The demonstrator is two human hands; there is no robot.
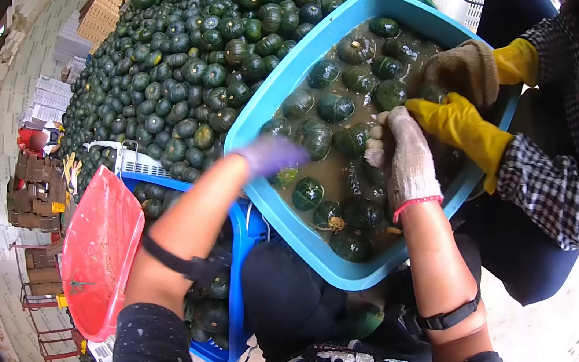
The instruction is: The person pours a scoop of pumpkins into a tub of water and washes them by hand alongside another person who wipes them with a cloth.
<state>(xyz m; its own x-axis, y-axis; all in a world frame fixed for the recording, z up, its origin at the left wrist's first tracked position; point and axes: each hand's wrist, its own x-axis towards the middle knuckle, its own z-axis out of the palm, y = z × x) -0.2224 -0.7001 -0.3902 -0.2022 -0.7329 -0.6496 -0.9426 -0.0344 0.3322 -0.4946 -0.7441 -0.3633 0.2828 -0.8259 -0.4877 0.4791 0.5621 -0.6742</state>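
A light-blue tub (274, 79) holds murky water with several dark green squashes (335, 108) in it. My left hand (274, 157), in a purple glove, is smeared by motion over the tub's left rim, close to a squash (283, 174); its fingers cannot be made out. My right hand (407, 157), in a soiled white knitted glove, is over the water with its fingers curled. Whatever is under those fingers is hidden. Right beside it are a co-worker's yellow-gloved hands (460, 127), one with a brown cloth (464, 71) around it.
A large heap of squashes (186, 70) rises behind the tub at left. A blue crate (240, 278) with squashes stands by my left arm, beside a red plastic scoop-shaped container (98, 250). The co-worker's checked sleeve (563, 182) reaches in from the right. Stacked cartons (104, 10) stand far left.
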